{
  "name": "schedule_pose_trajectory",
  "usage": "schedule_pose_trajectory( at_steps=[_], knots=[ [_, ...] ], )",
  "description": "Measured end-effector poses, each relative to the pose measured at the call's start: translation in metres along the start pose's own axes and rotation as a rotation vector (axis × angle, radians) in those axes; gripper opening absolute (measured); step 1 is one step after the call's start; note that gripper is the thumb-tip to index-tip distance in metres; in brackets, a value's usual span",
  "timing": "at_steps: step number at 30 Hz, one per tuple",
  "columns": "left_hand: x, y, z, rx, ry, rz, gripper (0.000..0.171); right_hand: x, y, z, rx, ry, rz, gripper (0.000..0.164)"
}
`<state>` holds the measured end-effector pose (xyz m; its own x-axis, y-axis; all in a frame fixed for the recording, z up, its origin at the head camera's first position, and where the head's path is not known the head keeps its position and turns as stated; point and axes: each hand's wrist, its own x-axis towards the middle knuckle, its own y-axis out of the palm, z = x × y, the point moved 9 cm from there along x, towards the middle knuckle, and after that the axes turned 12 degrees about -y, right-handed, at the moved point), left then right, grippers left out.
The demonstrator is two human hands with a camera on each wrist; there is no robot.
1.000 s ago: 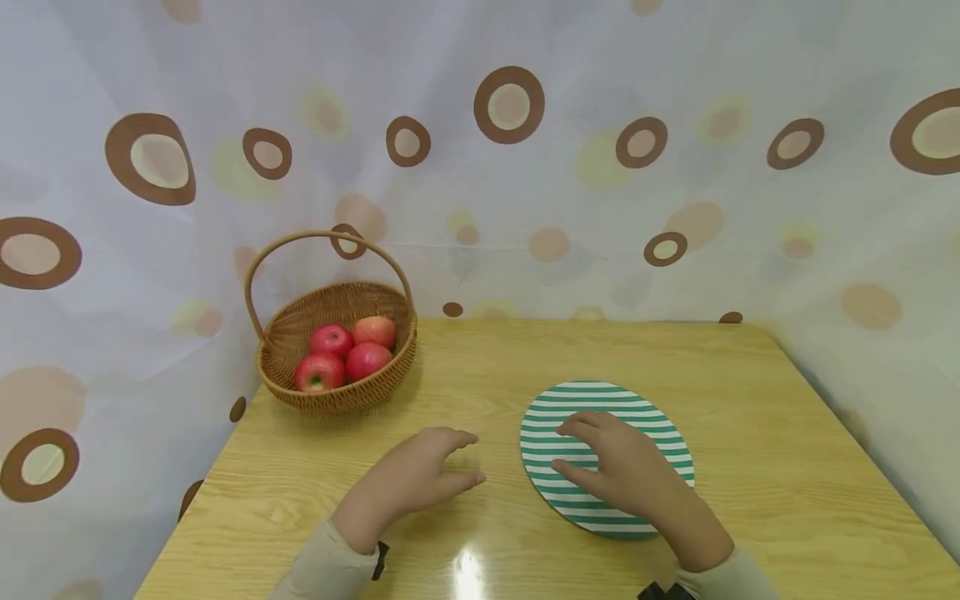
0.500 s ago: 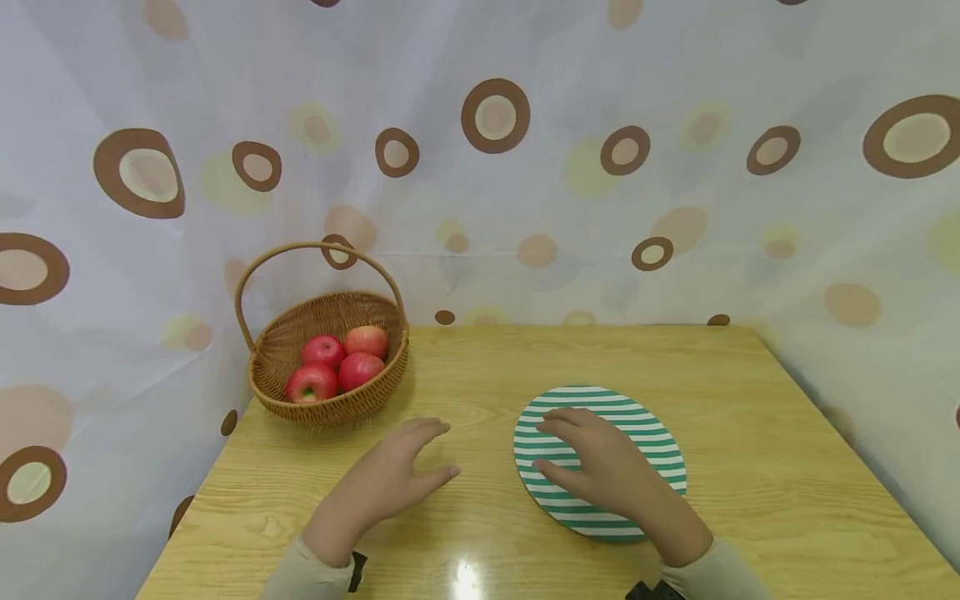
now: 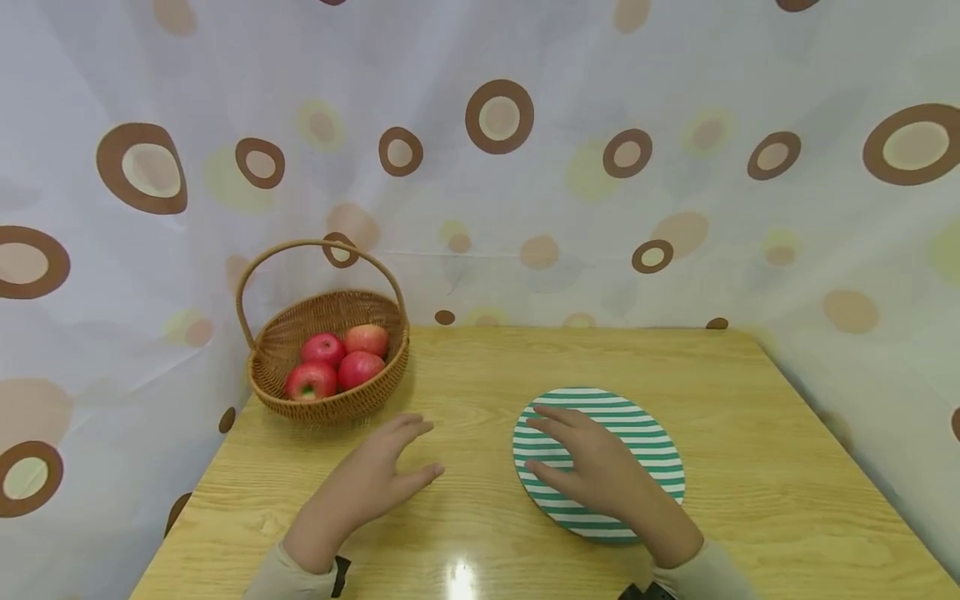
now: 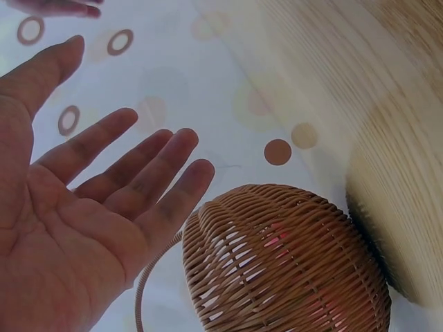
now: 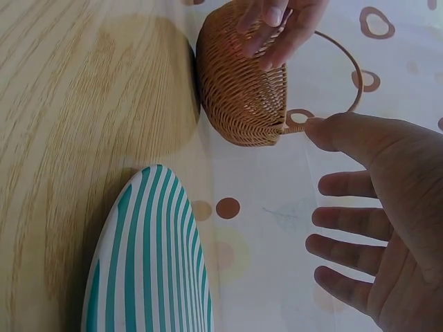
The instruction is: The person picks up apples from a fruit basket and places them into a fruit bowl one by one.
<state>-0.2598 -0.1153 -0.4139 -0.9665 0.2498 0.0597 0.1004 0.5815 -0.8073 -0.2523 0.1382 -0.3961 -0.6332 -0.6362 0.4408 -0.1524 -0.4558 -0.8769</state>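
My left hand (image 3: 367, 479) hovers above the table, in front of a wicker basket (image 3: 382, 390), with its fingers spread and nothing in them. Several red apples (image 3: 311, 381) lie inside that basket, whose arched handle stands up. In the left wrist view the palm (image 4: 76, 242) is bare and the woven basket side (image 4: 291, 263) shows close beyond the fingers. Over a round mat with green and white stripes (image 3: 637, 421), my right hand (image 3: 600, 467) hangs with fingers extended and thumb apart. The right wrist view shows this striped mat (image 5: 152, 263) below the empty right hand (image 5: 387, 221).
The wooden table (image 3: 765, 467) carries the basket at its back left and the mat right of centre. A white curtain with brown rings (image 3: 555, 208) hangs behind the table and along both sides.
Both hands have drifted left, the left hand farther, widening the gap between them. The head view has shifted slightly. Basket, apples and mat stay where they were on the table.
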Motion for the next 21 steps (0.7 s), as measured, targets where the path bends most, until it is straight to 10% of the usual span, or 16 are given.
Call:
schedule_pose_trajectory(
  at_steps=[21],
  knots=[
    [-0.007,-0.034,0.003,0.056,0.120,-0.164,0.056,0.019,-0.006,-0.001,0.025,-0.029,-0.023,0.057]
  ],
)
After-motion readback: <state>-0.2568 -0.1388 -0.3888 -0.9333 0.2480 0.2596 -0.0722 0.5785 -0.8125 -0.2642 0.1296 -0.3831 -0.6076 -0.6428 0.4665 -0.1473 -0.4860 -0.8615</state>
